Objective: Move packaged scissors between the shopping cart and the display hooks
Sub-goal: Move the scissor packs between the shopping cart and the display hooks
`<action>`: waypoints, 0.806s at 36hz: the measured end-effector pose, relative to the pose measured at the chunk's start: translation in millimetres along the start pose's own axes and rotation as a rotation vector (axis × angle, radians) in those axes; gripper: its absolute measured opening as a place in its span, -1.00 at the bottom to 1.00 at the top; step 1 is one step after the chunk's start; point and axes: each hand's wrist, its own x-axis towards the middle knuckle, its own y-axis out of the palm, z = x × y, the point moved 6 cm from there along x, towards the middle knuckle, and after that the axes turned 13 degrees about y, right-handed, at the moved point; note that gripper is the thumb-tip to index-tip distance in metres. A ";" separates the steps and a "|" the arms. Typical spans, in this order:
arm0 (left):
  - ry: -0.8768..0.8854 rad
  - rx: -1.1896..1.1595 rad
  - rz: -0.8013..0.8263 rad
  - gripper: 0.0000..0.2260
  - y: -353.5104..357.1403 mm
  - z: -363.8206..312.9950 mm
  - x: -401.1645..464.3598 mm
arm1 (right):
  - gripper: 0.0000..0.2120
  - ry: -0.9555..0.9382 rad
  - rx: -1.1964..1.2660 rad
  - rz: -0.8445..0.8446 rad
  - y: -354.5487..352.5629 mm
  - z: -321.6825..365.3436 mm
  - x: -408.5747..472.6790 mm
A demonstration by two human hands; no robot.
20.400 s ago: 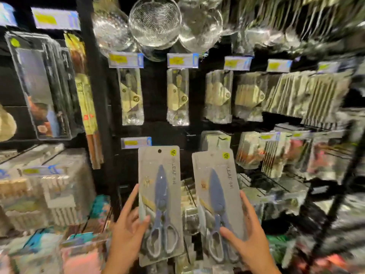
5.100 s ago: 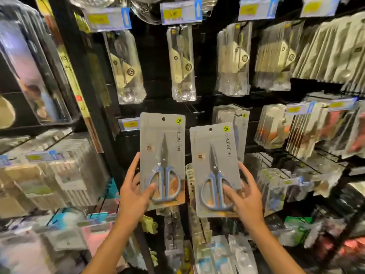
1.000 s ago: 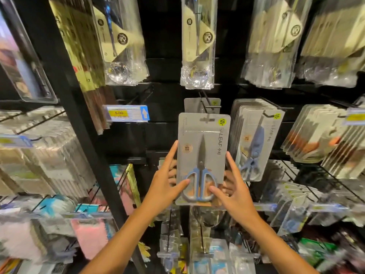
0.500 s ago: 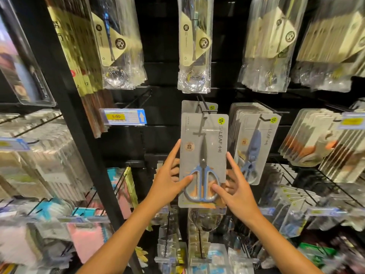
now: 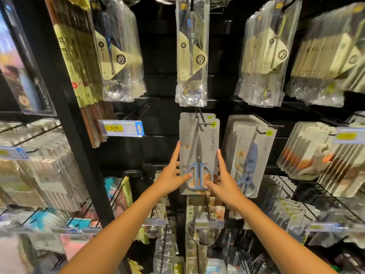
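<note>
A grey card pack of blue-handled scissors (image 5: 199, 153) hangs at the middle of the black display wall, its top hole threaded on a black wire hook (image 5: 199, 120). Another grey card sits just behind it on the same hook. My left hand (image 5: 171, 176) grips the pack's lower left edge, thumb on the front. My right hand (image 5: 224, 179) grips the lower right edge the same way. To the right hangs a stack of larger blue kitchen scissors packs (image 5: 249, 155). No shopping cart is in view.
Bagged spoons (image 5: 191, 54) hang directly above the hook. A price tag reading 5.00 (image 5: 121, 128) sticks out at the left. A black upright post (image 5: 59, 107) divides the shelving. Orange-handled tool packs (image 5: 314, 155) hang at the right, and more packs on hooks fill the rows below.
Both hands have raised the scissors pack and pushed it further back along the hook, closer to the card behind. The camera has moved nearer to the display.
</note>
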 end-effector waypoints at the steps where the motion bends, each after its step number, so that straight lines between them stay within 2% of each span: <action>1: -0.005 -0.015 0.006 -0.02 0.8 -0.4 3.3 | 0.05 0.005 0.005 0.005 0.3 -0.4 4.9; 15: -0.045 -0.013 0.019 -0.02 -4.9 17.4 23.8 | 0.01 0.058 -0.051 -0.029 1.2 -11.4 44.7; 19: -0.060 0.012 0.014 -0.08 -5.3 18.4 17.6 | -0.08 0.039 -0.014 -0.061 3.3 -14.5 40.4; 22: -0.099 0.033 0.008 -0.14 -2.2 21.8 5.0 | -0.17 0.050 -0.011 -0.155 2.5 -23.6 29.0; 24: -0.089 0.111 0.038 -0.17 -0.5 25.4 -7.8 | -0.26 0.037 -0.006 -0.162 7.1 -26.6 17.2; 29: 0.005 0.439 0.086 -0.33 -14.7 39.7 -54.4 | -0.49 -0.058 -0.159 -0.021 30.2 -29.1 -4.6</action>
